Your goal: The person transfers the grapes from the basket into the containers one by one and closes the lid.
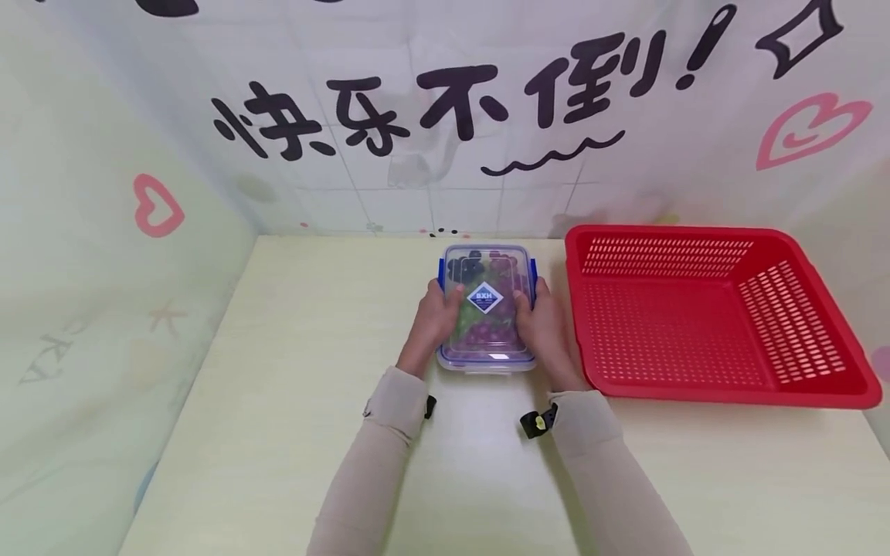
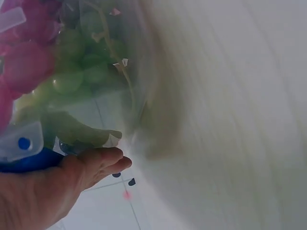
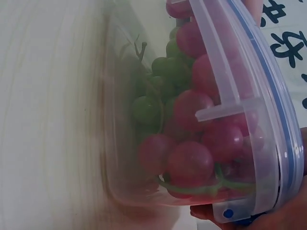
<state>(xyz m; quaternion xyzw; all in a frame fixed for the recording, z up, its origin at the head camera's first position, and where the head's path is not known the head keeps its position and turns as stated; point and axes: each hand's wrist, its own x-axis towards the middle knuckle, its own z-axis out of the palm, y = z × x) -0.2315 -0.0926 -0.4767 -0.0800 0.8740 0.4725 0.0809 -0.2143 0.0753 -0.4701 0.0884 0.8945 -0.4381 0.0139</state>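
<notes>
A clear plastic food container (image 1: 487,347) with a blue-edged lid stands between both hands, a diamond-shaped blue label (image 1: 484,297) on its top. Through its walls I see green grapes (image 2: 72,81), pink-red grapes (image 3: 192,160) and some dark ones (image 1: 466,268). My left hand (image 1: 433,320) grips the left side, thumb over the lid's edge. On the opposite side my right hand (image 1: 544,328) holds it likewise, thumb on the lid. Blue side clips (image 1: 534,276) partly show above the hands. Whether the container touches the table or is slightly raised, I cannot tell.
A red plastic basket (image 1: 667,390) with slotted walls stands just right of the right hand. Pale wood-grain table (image 1: 299,371) extends to the left and in front. Behind it hangs a white printed sheet (image 1: 389,201) with black lettering.
</notes>
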